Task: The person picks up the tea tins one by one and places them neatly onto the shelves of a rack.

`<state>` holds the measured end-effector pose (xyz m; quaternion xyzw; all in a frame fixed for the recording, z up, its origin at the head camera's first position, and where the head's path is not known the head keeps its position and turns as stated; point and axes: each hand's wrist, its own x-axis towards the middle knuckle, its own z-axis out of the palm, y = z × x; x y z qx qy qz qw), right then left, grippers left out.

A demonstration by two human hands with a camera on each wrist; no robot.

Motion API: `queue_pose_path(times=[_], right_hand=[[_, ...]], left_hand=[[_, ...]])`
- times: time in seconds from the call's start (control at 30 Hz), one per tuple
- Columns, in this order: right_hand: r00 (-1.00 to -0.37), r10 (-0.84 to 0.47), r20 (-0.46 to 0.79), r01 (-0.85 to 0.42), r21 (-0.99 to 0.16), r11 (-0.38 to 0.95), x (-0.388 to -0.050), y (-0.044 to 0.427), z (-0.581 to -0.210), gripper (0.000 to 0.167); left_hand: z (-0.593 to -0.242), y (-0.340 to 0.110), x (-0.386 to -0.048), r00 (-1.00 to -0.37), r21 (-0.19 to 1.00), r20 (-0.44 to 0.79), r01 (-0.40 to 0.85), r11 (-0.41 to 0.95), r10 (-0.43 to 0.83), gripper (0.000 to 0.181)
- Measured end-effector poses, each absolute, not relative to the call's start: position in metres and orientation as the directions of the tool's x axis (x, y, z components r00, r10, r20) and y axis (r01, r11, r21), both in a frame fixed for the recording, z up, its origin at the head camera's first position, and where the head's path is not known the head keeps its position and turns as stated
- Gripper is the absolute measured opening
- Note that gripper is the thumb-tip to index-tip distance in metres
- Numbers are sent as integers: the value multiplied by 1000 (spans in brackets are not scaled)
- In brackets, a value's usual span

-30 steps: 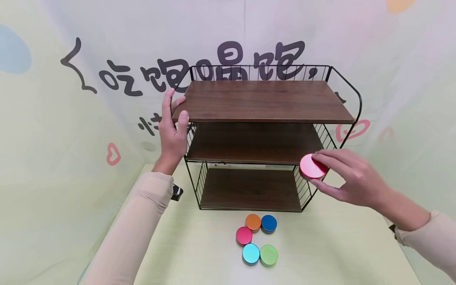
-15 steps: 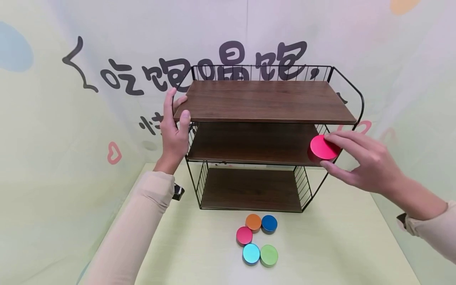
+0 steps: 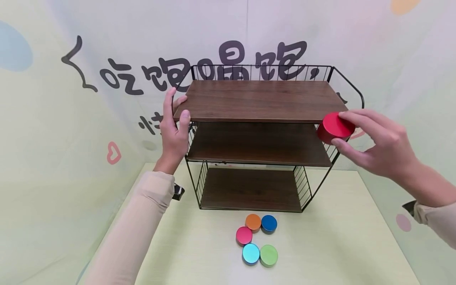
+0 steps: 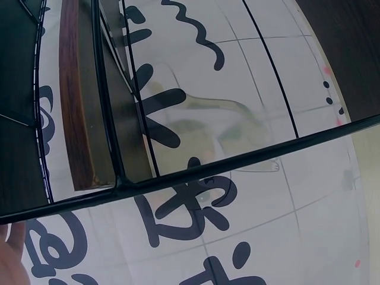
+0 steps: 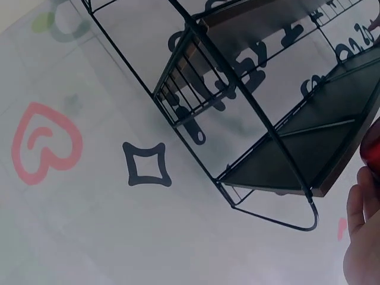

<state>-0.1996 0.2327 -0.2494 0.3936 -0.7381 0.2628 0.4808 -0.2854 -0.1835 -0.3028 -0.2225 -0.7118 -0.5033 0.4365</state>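
Observation:
A three-tier rack point(image 3: 263, 101) with dark wooden shelves and a black wire frame stands on the table. At its left front corner, my left hand point(image 3: 174, 130) grips the top shelf's side, thumb in front; part of that hand point(image 4: 13, 261) shows in the left wrist view. Between thumb and fingers, my right hand point(image 3: 386, 146) pinches a round red tin point(image 3: 336, 126), raised in front of the top shelf's right front corner. In the right wrist view, the tin point(image 5: 371, 145) and hand point(image 5: 365, 237) are cut off by the frame's edge.
On the table in front of the rack lie several round tins: orange point(image 3: 253, 222), dark blue point(image 3: 269, 223), pink point(image 3: 244, 235), light blue point(image 3: 251, 253) and green point(image 3: 268, 255). A cloth backdrop point(image 3: 107, 35) with black lettering hangs behind and beside the rack.
My right hand has risen with the red tin and moved rightward, from beside the middle shelf's front edge to the top shelf's corner. My left hand keeps its grip on the rack.

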Motion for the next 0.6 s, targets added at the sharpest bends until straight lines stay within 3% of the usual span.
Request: queue_pose_path(times=[0.37,0.6], right_hand=[[-367,-262,892,-771,-134,623,-218,248,-239,74],[-406,-254,878,-743,-156,650,-225,253,-235,74]], left_hand=[[-304,-184,-286,-526,525,843,756,390,-116,59],[-303,-184,-286,-518,519,847,756,399,-120,59]])
